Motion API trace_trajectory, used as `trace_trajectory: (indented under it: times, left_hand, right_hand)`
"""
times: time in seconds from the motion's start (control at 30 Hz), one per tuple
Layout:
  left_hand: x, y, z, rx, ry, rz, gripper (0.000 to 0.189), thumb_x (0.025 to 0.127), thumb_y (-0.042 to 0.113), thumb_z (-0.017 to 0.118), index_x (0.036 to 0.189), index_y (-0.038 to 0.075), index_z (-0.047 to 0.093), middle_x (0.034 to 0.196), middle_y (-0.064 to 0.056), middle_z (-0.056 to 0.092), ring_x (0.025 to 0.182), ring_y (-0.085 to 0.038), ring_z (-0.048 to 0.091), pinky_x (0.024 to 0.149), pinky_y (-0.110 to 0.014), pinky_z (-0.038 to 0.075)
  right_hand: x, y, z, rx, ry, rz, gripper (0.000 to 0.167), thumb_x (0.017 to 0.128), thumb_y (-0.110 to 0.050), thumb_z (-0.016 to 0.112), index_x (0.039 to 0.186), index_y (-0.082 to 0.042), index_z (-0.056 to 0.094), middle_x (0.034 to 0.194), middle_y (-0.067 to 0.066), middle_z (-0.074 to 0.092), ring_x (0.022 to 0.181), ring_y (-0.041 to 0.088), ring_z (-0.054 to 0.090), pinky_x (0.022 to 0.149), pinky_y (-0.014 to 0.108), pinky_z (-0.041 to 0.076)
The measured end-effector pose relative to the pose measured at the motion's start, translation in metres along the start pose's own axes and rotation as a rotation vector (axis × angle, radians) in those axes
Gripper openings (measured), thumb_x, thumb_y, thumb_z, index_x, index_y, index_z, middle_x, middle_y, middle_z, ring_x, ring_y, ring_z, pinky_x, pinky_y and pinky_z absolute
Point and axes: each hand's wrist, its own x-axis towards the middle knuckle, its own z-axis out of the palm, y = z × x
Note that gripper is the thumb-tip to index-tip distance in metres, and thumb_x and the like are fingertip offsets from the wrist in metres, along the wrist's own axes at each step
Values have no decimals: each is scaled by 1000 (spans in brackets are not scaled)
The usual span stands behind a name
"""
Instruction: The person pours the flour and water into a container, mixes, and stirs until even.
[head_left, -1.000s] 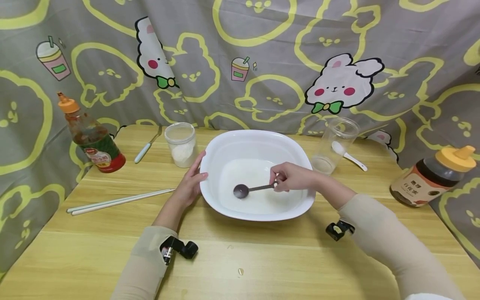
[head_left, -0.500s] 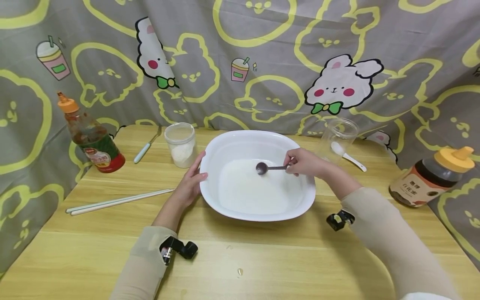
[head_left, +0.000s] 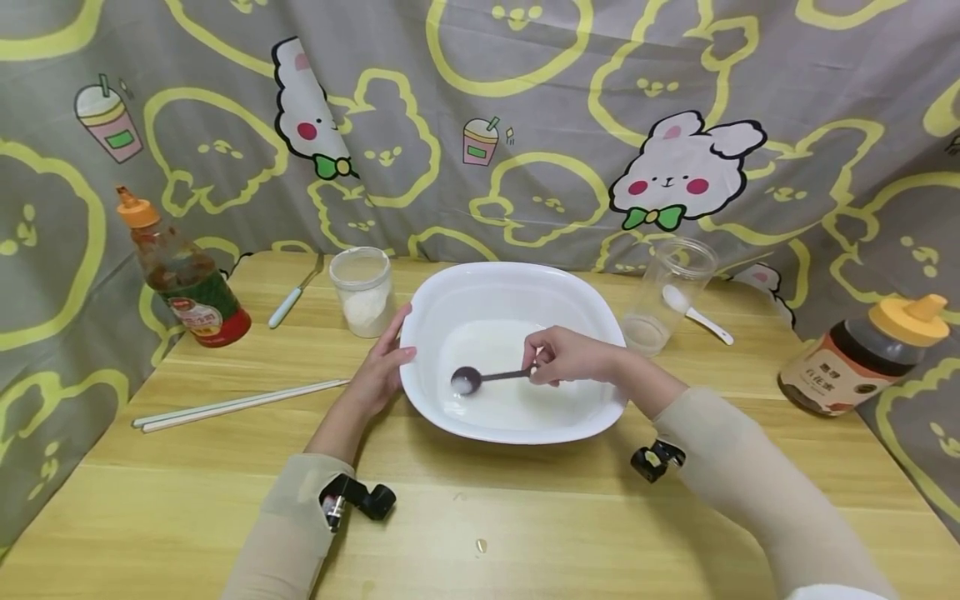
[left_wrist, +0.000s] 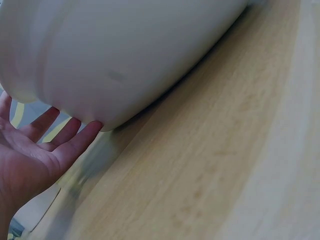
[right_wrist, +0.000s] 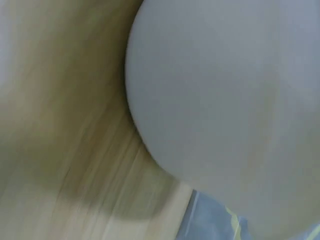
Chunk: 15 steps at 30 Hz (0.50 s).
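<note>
A white oval basin (head_left: pixel 517 292) stands on the wooden table with a shallow layer of milky white liquid (head_left: pixel 517 342) inside. My left hand (head_left: pixel 380 371) holds its left side, thumb on the rim; in the left wrist view the fingertips touch the outer wall. Reaching over the basin's right side, my right hand (head_left: pixel 566 357) pinches the handle of a dark brown measuring spoon (head_left: pixel 467 381). The spoon's bowl is in the liquid at the left and carries some white stuff. Only the basin's outer wall (right_wrist: pixel 215 100) fills the right wrist view, where the right hand is hidden.
Behind the basin's left stands a jar of white powder (head_left: pixel 365 300), near a blue-handled utensil (head_left: pixel 286 306). Chopsticks (head_left: pixel 240 404) and a red sauce bottle (head_left: pixel 197 292) are at left. At right are a clear jar (head_left: pixel 656 308), white spoon (head_left: pixel 697 315) and yellow-capped honey bottle (head_left: pixel 855 358).
My right hand has swept the measuring spoon to the back right of the basin, then forward and left to the near left. The left hand and basin have stayed put.
</note>
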Motion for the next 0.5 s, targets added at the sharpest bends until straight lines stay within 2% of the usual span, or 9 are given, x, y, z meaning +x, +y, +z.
trace_trajectory:
  times: [0.1,0.23,0.37,0.5]
  left_hand:
    - [0,0,0,3,7,2,68,80,5,45,139,24,16,135,-18,23,106,-32,41,74,-36,47]
    - [0,0,0,4,10,0,69,80,5,45,139,24,16,134,-17,24,105,-33,42,74,-38,47]
    - [1,1,1,5,3,0,68,80,5,44,139,24,15,134,-18,24,106,-35,41,74,-38,47]
    - [1,1,0,2,1,1,68,80,5,44,139,24,16,133,-19,24,105,-34,42,74,-38,47]
  right_hand:
    - [-13,1,-3,-48,-60,-30,7,75,-1,57,82,-4,55,50,1,43,46,11,36,47,21,30]
    - [-31,1,-17,-106,-68,-24,8,73,0,57,80,-3,55,51,0,43,47,10,38,47,21,31]
    - [-44,1,-34,-169,16,43,8,70,1,56,78,-3,56,55,2,48,49,13,41,45,23,34]
    - [-45,6,-46,-252,138,96,8,71,1,55,78,-2,55,58,3,51,50,14,44,45,25,38]
